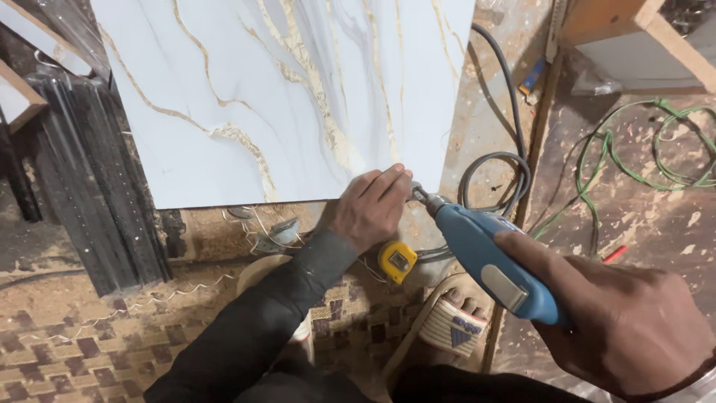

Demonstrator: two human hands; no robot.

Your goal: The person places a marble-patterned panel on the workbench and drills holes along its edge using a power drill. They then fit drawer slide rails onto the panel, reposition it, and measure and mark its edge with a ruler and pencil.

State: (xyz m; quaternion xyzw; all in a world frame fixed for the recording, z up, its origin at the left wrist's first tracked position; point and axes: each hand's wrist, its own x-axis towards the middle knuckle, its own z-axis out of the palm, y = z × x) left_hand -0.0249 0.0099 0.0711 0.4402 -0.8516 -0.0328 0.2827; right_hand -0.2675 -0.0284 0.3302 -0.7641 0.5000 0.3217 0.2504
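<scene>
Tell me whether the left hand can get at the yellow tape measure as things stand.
Probably yes. The left hand rests on the tile's edge, and the yellow tape measure lies just below it on the floor, uncovered; the blue drill sits beside, not over it.

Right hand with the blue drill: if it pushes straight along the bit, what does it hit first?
Likely the left hand fingertips at the marble-look tile edge; the drill bit in the right hand points there. Depth unclear.

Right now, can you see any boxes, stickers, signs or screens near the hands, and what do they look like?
No boxes, signs or screens.
Drill: blue tool in the right hand, with a grey plate on its side, maybe a label.
Tape measure: small yellow case with a pale label, on the floor below the left hand.
</scene>
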